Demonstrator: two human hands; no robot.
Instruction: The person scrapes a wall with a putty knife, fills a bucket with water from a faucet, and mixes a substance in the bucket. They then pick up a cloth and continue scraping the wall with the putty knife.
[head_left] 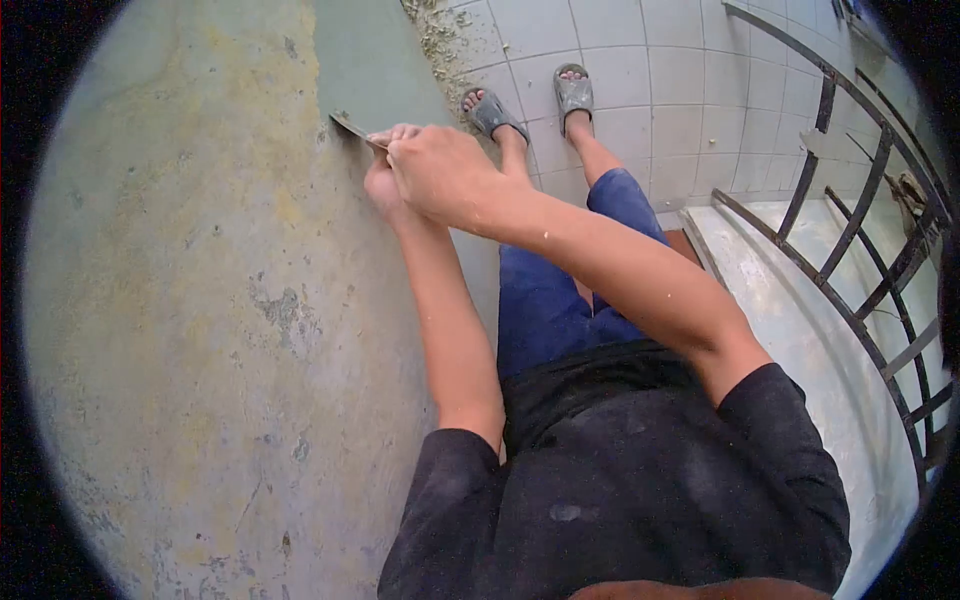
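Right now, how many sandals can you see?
2. One sandal is on the foot nearer the wall, just past the hands; the other sandal is beside it on the tiled floor. None seem hidden.

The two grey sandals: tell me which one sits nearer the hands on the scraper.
The grey sandal next to the wall, just beyond the right hand. The other sandal stands farther out on the white tiles.

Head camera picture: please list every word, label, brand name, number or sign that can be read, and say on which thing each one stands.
None: no readable text anywhere.
Wall: only worn paint and stains.
Scraper, held by both hands, right hand over left hand: no mark visible.
Black shirt, blue trousers, grey sandals, floor tiles, railing: all plain.
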